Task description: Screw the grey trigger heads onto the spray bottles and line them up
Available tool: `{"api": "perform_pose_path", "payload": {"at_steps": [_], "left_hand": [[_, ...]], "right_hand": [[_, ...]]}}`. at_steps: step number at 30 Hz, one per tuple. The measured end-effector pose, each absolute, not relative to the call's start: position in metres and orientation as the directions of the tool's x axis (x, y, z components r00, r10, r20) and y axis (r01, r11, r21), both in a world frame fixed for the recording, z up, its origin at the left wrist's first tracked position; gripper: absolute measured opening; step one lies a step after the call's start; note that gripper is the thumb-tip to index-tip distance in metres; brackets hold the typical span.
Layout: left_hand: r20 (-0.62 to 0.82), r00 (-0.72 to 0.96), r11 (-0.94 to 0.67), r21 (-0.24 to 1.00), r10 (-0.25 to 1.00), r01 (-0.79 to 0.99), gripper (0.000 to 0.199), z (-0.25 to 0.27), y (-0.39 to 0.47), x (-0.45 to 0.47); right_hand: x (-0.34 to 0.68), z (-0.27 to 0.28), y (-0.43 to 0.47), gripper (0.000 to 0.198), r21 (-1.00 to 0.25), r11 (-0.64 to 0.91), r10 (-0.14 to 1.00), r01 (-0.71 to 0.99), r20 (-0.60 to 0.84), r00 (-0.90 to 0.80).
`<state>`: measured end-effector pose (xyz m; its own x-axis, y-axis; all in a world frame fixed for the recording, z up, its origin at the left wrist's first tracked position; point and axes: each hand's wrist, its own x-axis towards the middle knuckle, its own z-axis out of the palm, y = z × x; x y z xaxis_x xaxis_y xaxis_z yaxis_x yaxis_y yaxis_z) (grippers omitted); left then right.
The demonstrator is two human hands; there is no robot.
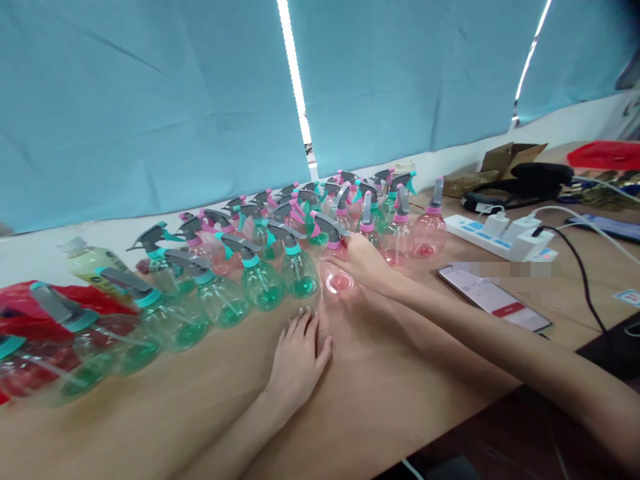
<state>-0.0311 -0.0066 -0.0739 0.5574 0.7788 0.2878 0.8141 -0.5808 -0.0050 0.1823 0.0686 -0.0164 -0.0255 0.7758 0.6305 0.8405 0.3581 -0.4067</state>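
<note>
My right hand [361, 259] is closed around the neck of a pink spray bottle [339, 280] that stands upright on the table; part of its neck is hidden by my fingers. My left hand [297, 350] lies flat on the tabletop, fingers stretched forward, holding nothing. Just ahead of it stand green spray bottles with grey triggers, among them a green spray bottle [301, 277] and another green bottle [263, 287]. To the right of my right hand are more pink bottles, such as a pink spray bottle [430, 233].
Behind these, several more spray bottles crowd toward the blue curtain [200, 107]. A phone [493, 300] and a white power strip [470, 230] with chargers lie at the right. Black headphones [530, 183], an open cardboard box [510, 160] and red plastic [605, 155] sit farther back.
</note>
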Motion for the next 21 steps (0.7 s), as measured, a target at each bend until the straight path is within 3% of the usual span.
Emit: {"api": "perform_pose_path", "payload": {"at_steps": [16,21], "left_hand": [[0.271,0.556,-0.576,-0.008,0.786,0.818,0.044,-0.076,-0.004,-0.034],[0.272,0.559,-0.578,-0.01,0.783,0.816,0.044,-0.076,-0.004,-0.035]], "right_hand": [[0.182,-0.018,0.077,0.043,-0.434,0.375,0.746,0.819,0.666,0.012],[0.214,-0.019,0.038,0.031,-0.439,0.411,0.707,0.799,0.707,0.024]]}}
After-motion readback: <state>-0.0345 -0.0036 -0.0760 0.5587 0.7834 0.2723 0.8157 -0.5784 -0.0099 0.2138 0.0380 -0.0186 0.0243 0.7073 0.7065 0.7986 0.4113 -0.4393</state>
